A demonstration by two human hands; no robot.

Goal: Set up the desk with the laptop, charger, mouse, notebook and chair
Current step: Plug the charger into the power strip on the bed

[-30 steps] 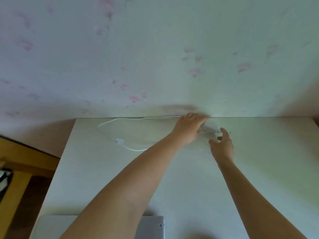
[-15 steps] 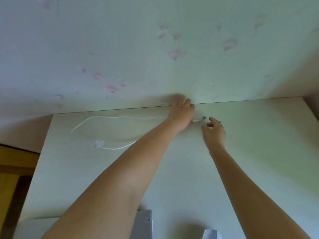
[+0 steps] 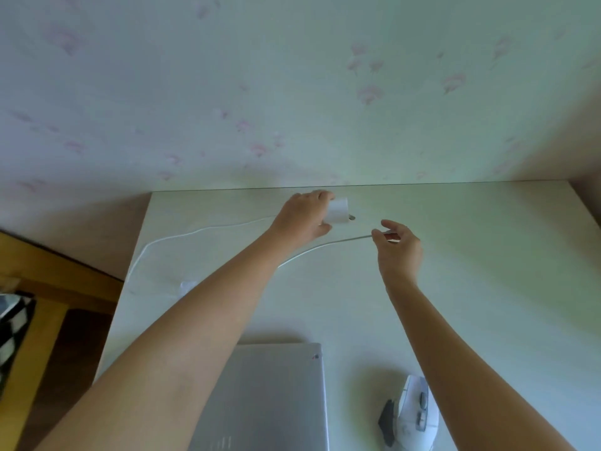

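My left hand [image 3: 300, 219] grips the white charger block [image 3: 338, 210] near the desk's back edge, its metal prong pointing right. My right hand [image 3: 398, 245] pinches the end of the white charger cable [image 3: 312, 250], a short way right of the block. The cable loops left across the white desk [image 3: 487, 288] past a small white clip [image 3: 188, 285]. A shut silver laptop [image 3: 273, 395] lies at the near edge under my left forearm. A white and grey mouse [image 3: 411, 415] sits to the laptop's right, partly behind my right forearm.
A wall with pink-flowered wallpaper [image 3: 292, 92] rises right behind the desk. Left of the desk stands wooden furniture [image 3: 48, 281], and a black-and-white patterned item [image 3: 11, 330] shows at the left edge.
The view has tilted down, so the laptop and mouse now show. My left hand has lifted the charger block off the back edge, and my right hand has drawn the cable end away to the right.
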